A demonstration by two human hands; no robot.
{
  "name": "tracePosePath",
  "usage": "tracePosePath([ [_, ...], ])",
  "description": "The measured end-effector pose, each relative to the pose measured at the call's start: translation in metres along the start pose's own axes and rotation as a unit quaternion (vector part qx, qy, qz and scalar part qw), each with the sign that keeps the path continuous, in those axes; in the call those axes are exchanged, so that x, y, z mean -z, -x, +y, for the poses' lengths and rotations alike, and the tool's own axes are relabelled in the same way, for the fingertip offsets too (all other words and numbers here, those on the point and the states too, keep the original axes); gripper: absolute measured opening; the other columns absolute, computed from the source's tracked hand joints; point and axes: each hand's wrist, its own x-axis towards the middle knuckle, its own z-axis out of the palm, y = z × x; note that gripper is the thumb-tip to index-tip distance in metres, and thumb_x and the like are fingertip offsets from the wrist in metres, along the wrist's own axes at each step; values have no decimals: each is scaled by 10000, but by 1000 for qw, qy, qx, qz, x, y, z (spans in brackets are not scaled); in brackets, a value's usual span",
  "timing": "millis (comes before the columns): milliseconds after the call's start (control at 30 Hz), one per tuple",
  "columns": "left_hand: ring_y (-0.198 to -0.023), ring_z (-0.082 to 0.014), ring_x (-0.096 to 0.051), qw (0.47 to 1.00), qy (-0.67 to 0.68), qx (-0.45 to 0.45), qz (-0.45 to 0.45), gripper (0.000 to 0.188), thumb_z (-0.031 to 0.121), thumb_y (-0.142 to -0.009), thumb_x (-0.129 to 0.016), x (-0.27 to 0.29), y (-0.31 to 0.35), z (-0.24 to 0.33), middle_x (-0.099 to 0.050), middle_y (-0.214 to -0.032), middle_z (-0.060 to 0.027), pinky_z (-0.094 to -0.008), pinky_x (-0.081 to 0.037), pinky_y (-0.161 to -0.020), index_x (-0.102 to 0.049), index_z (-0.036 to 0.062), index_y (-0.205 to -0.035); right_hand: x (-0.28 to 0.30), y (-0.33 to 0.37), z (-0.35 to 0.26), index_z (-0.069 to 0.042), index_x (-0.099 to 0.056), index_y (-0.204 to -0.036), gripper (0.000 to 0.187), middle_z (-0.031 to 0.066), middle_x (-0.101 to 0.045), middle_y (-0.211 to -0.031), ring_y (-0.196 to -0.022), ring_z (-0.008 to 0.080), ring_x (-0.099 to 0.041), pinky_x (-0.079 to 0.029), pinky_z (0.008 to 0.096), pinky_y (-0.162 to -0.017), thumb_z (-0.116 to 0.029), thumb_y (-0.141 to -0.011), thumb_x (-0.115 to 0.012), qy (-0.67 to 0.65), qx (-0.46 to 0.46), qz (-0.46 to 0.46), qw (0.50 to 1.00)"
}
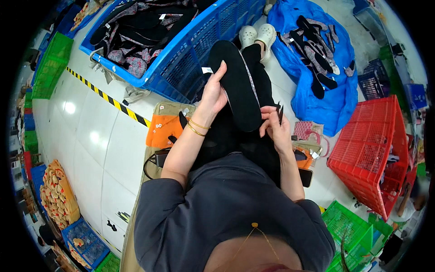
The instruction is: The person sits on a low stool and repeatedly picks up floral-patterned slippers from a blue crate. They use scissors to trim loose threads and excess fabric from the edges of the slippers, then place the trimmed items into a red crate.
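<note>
Over my lap I hold a slipper [235,90] with its long black sole facing up. Grey-pink patterned fabric shows along its edge, and a white tag [207,70] sticks out at the side. My left hand [215,93] is closed on the slipper's left edge, thumb flat on the sole. Close to its lower right edge is my right hand [275,126], fingers bent round small black pointed snips [281,115]. Whether those fingers also touch the slipper, I cannot tell.
A blue crate [181,68] of similar slippers stands ahead on the left. More slippers [312,50] lie on a blue plastic sheet [333,111] ahead right. A red crate [362,149] stands at the right, green crates [351,226] below it. An orange cloth [163,131] lies beside my left arm.
</note>
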Motion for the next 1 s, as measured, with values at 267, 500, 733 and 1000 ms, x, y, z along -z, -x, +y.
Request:
tracePosePath([
  [267, -1023, -128, -603, 929, -338, 140, 52, 418, 304, -954, -595, 8, 33, 16, -607, -1174, -70, -308, -537, -831, -547, 24, -1260, -11, -9, -17, 21, -592, -1084, 385, -7, -594, -775, -541, 65, -542, -372, 197, -435, -219, -820, -738, 63, -157, 54, 984],
  [500, -925, -146, -643, 764, -624, -165, 16, 337, 278, -967, -563, -5, 13, 226, -669, -1046, -94, -295, -538, -838, -621, 29, -1187, 99, -114, -6, -28, -557, -1073, 196, 172, -676, -980, -649, 85, -619, -290, 147, -352, -182, -951, -564, -152, 153, 252, 943],
  [733, -953, -305, -647, 470, -881, -8, 47, 662, 477, -761, -716, 62, -119, 299, -676, -1044, -211, -371, -497, -861, -629, -61, -1136, 54, -94, 42, -3, -498, -1079, 159, 170, -672, -874, -526, 83, -566, -254, 159, -351, -99, -961, -541, -66, 59, 230, 969],
  [1000, -1356, -354, -354, 532, -842, 94, -8, 1070, 523, -706, -754, 67, -162, 281, -323, -1455, -311, -374, -298, -1114, -269, -91, -1435, 52, -78, 50, 1, -529, -1090, 161, 104, -643, -799, -505, 55, -510, -258, 161, -366, -96, -962, -538, -48, 0, 227, 973],
])
